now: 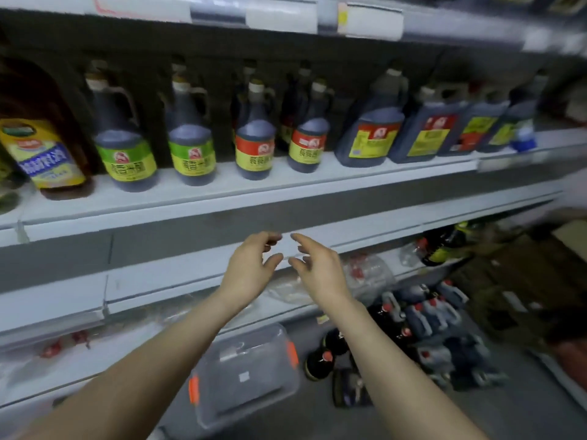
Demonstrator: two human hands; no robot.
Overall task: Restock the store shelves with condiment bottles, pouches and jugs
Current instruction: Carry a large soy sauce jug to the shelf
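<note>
White store shelving (222, 192) across the whole view, blurred toward the edges. Carries on its middle board, left to right, a yellow-labelled oil jug (44, 154), two green-labelled sauce bottles (127, 144), two red-labelled sauce bottles (255, 141), then a row of larger handled dark jugs (371, 131) running off to the right; all upright near the front edge, with more bottles behind. Lower down, on the floor against the shelving, a clear plastic storage bin (247, 373) with orange latches, and just right of it a huddle of red-capped dark bottles and jugs (422, 325), some standing, some lying. On a lower board, clear plastic bottles (368, 271), too blurred to name further. In front of that lower shelf's edge, left hand (251, 268) and right hand (320, 268), close together yet apart, palms turned toward each other. Fingers of both loosely curved and spread from the thumbs; grip nothing and touch no bottle.
</note>
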